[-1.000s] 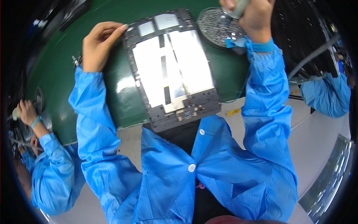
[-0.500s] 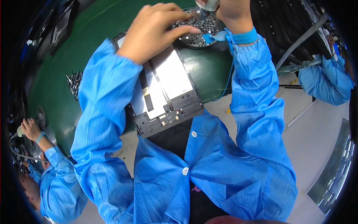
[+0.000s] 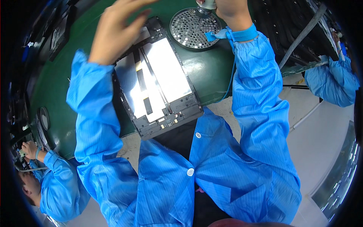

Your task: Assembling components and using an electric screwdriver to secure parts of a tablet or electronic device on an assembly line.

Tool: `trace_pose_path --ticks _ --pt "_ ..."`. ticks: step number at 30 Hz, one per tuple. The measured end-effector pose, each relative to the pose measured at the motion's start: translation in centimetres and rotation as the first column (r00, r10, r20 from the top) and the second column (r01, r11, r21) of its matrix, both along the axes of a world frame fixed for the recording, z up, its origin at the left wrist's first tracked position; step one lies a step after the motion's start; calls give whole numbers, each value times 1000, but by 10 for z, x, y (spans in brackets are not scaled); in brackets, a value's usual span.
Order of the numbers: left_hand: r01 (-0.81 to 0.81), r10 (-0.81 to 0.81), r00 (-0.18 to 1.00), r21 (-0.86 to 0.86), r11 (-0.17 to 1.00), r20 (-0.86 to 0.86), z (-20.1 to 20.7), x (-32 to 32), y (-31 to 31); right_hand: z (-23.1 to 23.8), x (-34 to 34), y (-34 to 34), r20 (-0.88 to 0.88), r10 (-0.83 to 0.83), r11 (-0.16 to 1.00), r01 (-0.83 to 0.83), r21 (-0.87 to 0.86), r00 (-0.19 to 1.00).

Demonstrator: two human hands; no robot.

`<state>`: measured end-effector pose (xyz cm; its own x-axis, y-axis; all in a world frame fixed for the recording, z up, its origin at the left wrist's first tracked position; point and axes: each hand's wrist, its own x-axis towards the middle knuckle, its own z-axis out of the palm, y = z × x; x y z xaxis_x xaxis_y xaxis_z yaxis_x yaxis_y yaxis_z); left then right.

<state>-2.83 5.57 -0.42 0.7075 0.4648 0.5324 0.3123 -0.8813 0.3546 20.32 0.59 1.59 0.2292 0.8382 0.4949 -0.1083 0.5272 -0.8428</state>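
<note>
An opened tablet (image 3: pixel 170 72), with a black frame and bright silver inner panel, lies at an angle on the bench's near edge. Fingers and thumb apart and empty, my left hand (image 3: pixel 119 32) is raised over its far left side; the fingertips reach the upper picture edge. My right hand (image 3: pixel 231 13), with a blue wrist strap (image 3: pixel 244 34), grips a pale screwdriver with a metal nose (image 3: pixel 203 11), perhaps powered; its upper part is cut off. Its nose is over a round perforated metal dish (image 3: pixel 194 30) holding many tiny shiny pieces, beyond the tablet's right side.
Dark stacked panels (image 3: pixel 281 22) stand at the far right, with a grey tube (image 3: pixel 302 36) before them. A blue cord (image 3: pixel 231 81) hangs from the wrist strap. Another person in blue (image 3: pixel 60 189) works at the lower left; a blue sleeve (image 3: pixel 332 81) shows at right.
My left hand has moved left, away from the dish, uncovering more of the tablet and dish. My right hand and the screwdriver have shifted only slightly. The other person's hand at left has moved down.
</note>
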Motion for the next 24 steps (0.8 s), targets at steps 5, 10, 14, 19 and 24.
trace_pose_path --ticks 5,10,14,19,24 --pt "-282 376 898 -355 891 229 -26 -93 3 -11 1 8 18 21 1000 -21 -8 1000" --pt "-354 499 866 -677 645 23 -52 -117 -14 -24 4 14 19 64 998 -63 -15 998" --pt "-377 500 866 -694 614 -28 -49 -119 -11 -29 -6 20 5 27 999 -26 -33 1000" --pt "-284 420 908 -718 636 13 -51 -123 -10 -26 -9 18 47 -3 999 5 -36 999" --pt "-320 439 898 -717 619 -22 -55 -123 -10 -30 -5 16 51 22 998 -19 -58 998"
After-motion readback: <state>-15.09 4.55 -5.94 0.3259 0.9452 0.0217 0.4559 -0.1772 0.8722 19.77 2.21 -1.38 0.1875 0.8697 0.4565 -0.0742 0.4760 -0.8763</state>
